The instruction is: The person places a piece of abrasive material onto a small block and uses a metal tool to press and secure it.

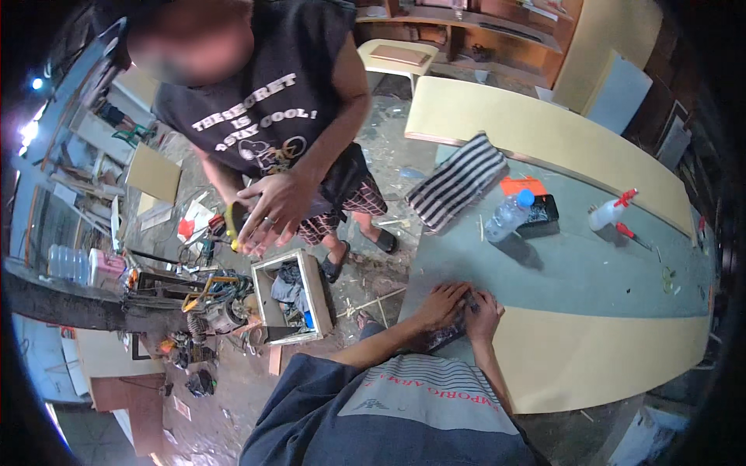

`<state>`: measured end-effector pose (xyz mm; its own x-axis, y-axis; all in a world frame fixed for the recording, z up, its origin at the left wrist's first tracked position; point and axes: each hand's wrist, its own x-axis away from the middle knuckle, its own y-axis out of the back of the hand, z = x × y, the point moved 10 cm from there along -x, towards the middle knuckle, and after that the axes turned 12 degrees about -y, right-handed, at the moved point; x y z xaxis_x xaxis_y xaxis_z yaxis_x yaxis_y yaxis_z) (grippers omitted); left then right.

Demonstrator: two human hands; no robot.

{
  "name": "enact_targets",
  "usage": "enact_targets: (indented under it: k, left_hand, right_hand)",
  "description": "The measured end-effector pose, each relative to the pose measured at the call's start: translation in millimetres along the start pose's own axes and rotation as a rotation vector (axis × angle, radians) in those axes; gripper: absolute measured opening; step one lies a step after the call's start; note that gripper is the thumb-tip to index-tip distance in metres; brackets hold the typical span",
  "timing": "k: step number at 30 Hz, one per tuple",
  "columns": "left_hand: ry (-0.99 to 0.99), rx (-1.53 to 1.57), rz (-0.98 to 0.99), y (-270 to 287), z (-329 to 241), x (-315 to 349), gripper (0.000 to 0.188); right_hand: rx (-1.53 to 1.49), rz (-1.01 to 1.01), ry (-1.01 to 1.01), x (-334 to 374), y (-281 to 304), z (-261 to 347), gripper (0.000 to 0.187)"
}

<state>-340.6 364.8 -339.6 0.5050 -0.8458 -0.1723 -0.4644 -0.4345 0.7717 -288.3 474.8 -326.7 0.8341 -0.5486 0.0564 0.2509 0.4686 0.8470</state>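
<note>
Sitting at the table's left edge, toward its near corner, a small dark thing point(471, 304) shows between the person's two hands, too covered for me to make out what it is. The right hand point(485, 314) is curled closed around it; the left hand point(443, 304) lies palm down just beside, fingers together and slightly bent, and I can't tell whether it grips anything. Just below them is a dark, speckled item point(441, 336), partly hidden by the forearm. A cream curved board point(606, 361) runs along the near edge of the grey-green table point(575, 272). Farther back stand a clear bottle point(507, 219) with a blue cap, beside a black-and-orange item point(538, 216), and a white bottle point(603, 216) with a red nozzle, a red-handled tool point(633, 235) near it. A striped cloth point(458, 182) lies at the far left corner, and a second cream board point(544, 147) follows the far edge. Off to the left, a co-worker point(256, 116) in a sleeveless top stands, a yellow-edged tool point(234, 225) at their hands.
</note>
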Motion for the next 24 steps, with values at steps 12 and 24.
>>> enact_targets:
  k: [12, 24]
  left_hand:
    - [0.022, -0.012, 0.092, -22, -2, -9, 0.056]
    - [-0.157, -0.164, 0.005, -22, -25, -22, 0.055]
  right_hand:
    - [0.126, -0.062, 0.092, 10, 8, -6, 0.041]
    - [0.141, -0.12, -0.061, 21, 26, -40, 0.035]
